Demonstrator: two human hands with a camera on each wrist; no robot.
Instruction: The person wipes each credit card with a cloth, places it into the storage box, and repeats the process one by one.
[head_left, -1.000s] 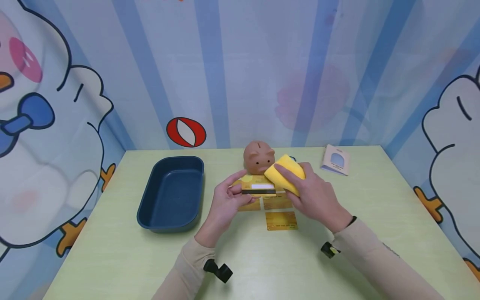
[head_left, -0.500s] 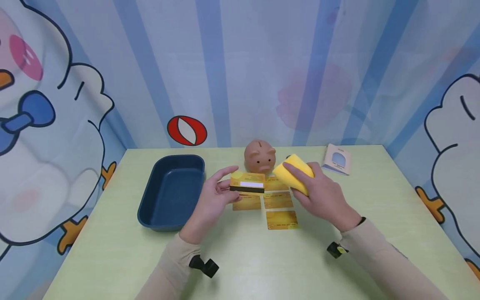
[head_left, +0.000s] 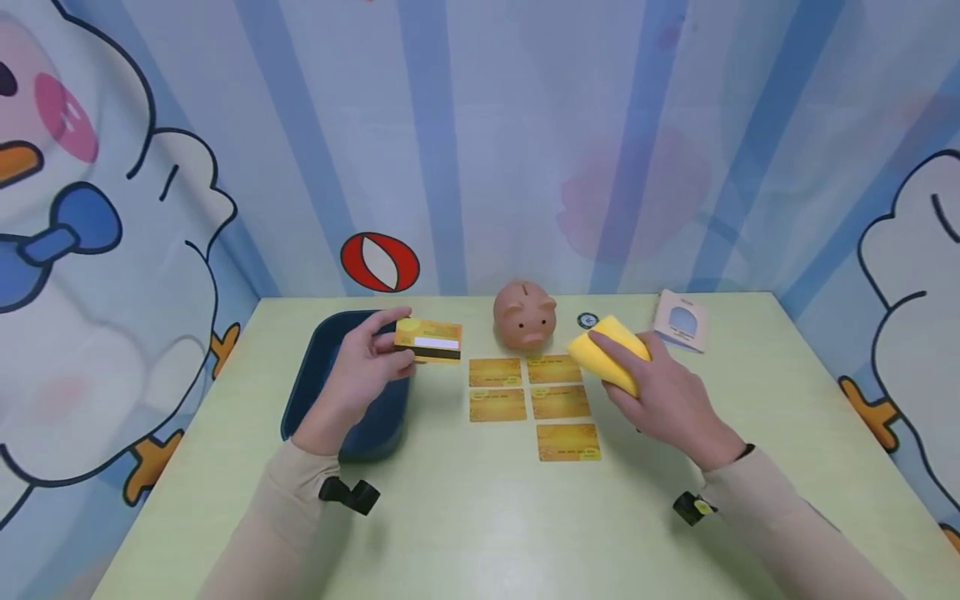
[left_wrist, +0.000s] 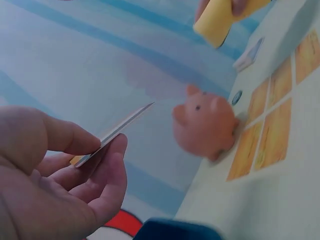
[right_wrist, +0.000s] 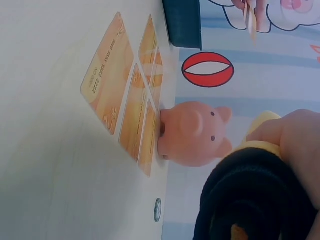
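Observation:
In the head view my left hand [head_left: 356, 371] pinches a gold bank card [head_left: 431, 333] by its left end, back side with the dark stripe facing me. The hand is raised over the right part of a dark blue tray [head_left: 378, 437]. From the left wrist view the card [left_wrist: 122, 125] appears nearly edge-on between thumb and fingers. My right hand [head_left: 675, 404] grips a yellow cloth [head_left: 590, 352], rolled up, with a dark inner side [right_wrist: 250, 195] showing in the right wrist view. Several gold cards [head_left: 497, 406] lie in two columns on the table, left of that hand.
Behind the cards stands a pink piggy bank [head_left: 525, 317]. A small round disc [head_left: 588, 321] lies to its right, and a pale pink booklet [head_left: 681, 321] lies near the table's back right. A printed curtain [head_left: 495, 150] hangs along the back edge.
My left hand has carried the bank card leftward from in front of the piggy bank to the tray, uncovering the laid-out cards. The right hand with the cloth has shifted right, away from the card.

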